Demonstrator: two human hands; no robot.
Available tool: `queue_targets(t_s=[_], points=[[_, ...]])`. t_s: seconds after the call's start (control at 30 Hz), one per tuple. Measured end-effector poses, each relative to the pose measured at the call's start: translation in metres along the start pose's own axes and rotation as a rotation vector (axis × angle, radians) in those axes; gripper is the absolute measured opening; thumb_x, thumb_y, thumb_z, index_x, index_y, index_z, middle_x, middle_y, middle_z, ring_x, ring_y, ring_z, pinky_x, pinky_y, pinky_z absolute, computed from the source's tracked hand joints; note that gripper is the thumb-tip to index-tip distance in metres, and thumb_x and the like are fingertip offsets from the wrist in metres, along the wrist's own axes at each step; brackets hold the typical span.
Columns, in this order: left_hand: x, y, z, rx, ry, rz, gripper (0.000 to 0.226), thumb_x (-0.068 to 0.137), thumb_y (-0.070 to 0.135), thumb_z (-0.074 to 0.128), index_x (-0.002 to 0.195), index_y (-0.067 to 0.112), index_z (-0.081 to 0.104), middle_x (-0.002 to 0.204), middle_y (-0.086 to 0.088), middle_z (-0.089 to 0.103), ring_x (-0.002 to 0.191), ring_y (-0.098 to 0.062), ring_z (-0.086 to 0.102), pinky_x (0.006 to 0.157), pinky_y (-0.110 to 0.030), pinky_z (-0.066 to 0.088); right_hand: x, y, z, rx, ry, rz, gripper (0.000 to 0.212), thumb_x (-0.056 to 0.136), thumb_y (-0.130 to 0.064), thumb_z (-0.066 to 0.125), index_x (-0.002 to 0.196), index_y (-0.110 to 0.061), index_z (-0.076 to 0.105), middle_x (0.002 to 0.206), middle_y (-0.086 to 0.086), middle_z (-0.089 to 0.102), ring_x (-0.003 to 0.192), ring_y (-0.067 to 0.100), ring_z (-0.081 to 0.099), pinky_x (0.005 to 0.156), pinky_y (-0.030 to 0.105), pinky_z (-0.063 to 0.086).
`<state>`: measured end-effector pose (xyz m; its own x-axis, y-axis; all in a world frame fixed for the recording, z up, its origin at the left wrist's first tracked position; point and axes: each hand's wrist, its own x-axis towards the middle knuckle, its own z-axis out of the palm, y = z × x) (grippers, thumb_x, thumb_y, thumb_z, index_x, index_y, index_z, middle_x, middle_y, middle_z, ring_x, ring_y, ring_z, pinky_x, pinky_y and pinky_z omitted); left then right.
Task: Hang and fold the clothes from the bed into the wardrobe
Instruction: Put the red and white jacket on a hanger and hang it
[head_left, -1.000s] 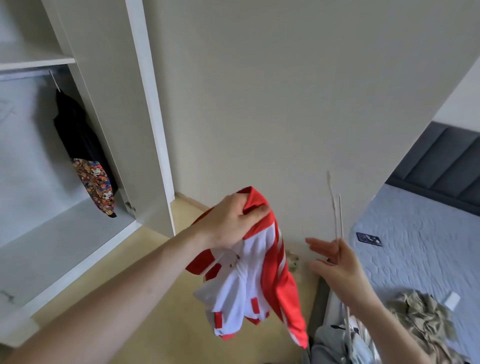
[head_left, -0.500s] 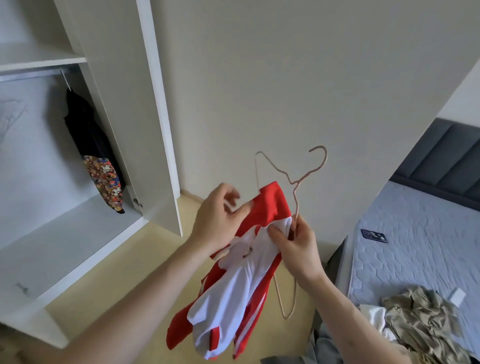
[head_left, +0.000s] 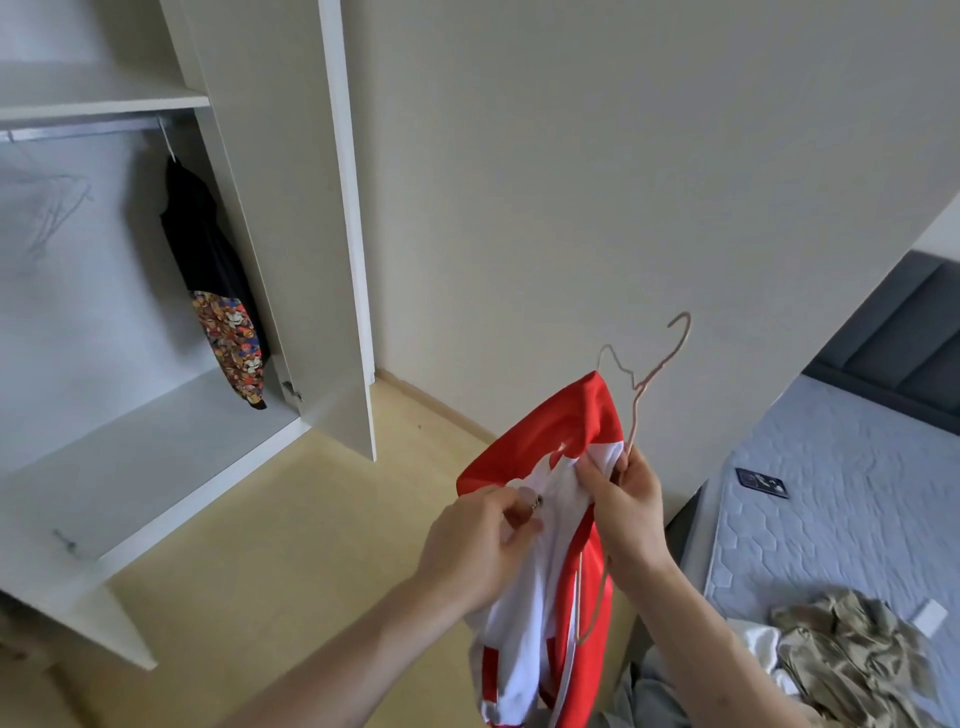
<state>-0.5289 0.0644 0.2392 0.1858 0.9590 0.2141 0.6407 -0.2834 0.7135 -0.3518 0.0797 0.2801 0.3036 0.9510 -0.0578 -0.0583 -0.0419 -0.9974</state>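
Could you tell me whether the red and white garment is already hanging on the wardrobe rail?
No, the red and white garment is held by both hands beside the bed, away from the wardrobe rail.

I have one view only, from the head-worn wide-angle camera. It looks forward and down from standing height, close above both forearms. It faces the wardrobe (head_left: 156, 415), open at the frame's left edge; the bed (head_left: 857, 519) fills the lower right corner. Straight edges bow toward the frame borders.
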Motion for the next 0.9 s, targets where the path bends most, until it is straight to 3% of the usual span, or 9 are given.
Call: queue_targets(t_s=[0.2,0.3,0.43,0.57,0.67,0.8,0.9], points=[[0.019,0.006,0.0,0.178,-0.017,0.071,0.024,0.094,0.047,0.053,0.105,0.034,0.07,0.094,0.015,0.066,0.08,-0.007,0.06,0.069,-0.029,0.052,0.001,0.002,-0.001,0.003,0.014,-0.007,0.009,0.098,-0.005,0.066,0.105,0.0,0.063,0.107,0.034,0.067,0.106,0.052,0.066,0.095,0.066,0.054],[0.024,0.006,-0.004,0.04,-0.059,0.006,0.027,0.088,0.058,0.06,0.1,0.038,0.072,0.088,0.026,0.068,0.074,0.009,0.06,0.062,-0.006,0.041,0.004,0.0,-0.002,0.029,0.001,-0.011,0.007,0.098,-0.004,0.065,0.105,-0.002,0.064,0.106,0.03,0.069,0.104,0.047,0.069,0.094,0.061,0.058],[0.029,0.003,-0.011,0.048,-0.033,-0.014,0.025,0.087,0.053,0.062,0.108,0.045,0.073,0.098,0.039,0.067,0.072,0.021,0.056,0.061,0.001,0.038,0.006,-0.002,-0.003,0.075,-0.054,-0.005,0.011,0.1,-0.003,0.063,0.11,-0.007,0.066,0.101,0.017,0.077,0.098,0.034,0.075,0.081,0.041,0.062],[0.03,0.007,-0.015,-0.008,-0.047,0.016,0.038,0.085,0.059,0.057,0.107,0.036,0.077,0.098,0.028,0.074,0.088,0.01,0.067,0.073,-0.002,0.048,0.005,-0.007,-0.002,0.095,-0.051,-0.002,0.012,0.101,-0.002,0.062,0.111,-0.006,0.065,0.097,0.01,0.078,0.092,0.027,0.077,0.074,0.03,0.062],[0.032,0.009,-0.016,-0.164,-0.092,-0.076,0.029,0.089,0.053,0.066,0.099,0.031,0.08,0.087,0.027,0.074,0.086,0.007,0.068,0.079,-0.008,0.053,0.004,-0.011,0.001,0.098,-0.058,-0.008,0.014,0.101,-0.003,0.062,0.114,-0.006,0.064,0.101,0.01,0.078,0.095,0.027,0.077,0.079,0.036,0.065],[0.031,0.007,-0.021,-0.313,-0.14,-0.142,0.03,0.101,0.037,0.059,0.081,0.021,0.073,0.065,0.007,0.071,0.06,-0.01,0.068,0.061,-0.02,0.051,0.004,-0.013,0.004,0.091,-0.066,-0.008,0.013,0.101,-0.003,0.062,0.114,-0.005,0.064,0.105,0.015,0.076,0.1,0.03,0.075,0.088,0.043,0.063],[0.032,0.011,-0.029,-0.561,-0.212,-0.327,0.026,0.099,0.032,0.059,0.087,0.015,0.075,0.074,-0.002,0.074,0.065,-0.023,0.073,0.054,-0.027,0.053,0.004,-0.013,0.006,0.102,-0.092,-0.011,0.015,0.101,-0.003,0.062,0.115,-0.009,0.065,0.104,0.009,0.078,0.099,0.026,0.076,0.084,0.037,0.064]])
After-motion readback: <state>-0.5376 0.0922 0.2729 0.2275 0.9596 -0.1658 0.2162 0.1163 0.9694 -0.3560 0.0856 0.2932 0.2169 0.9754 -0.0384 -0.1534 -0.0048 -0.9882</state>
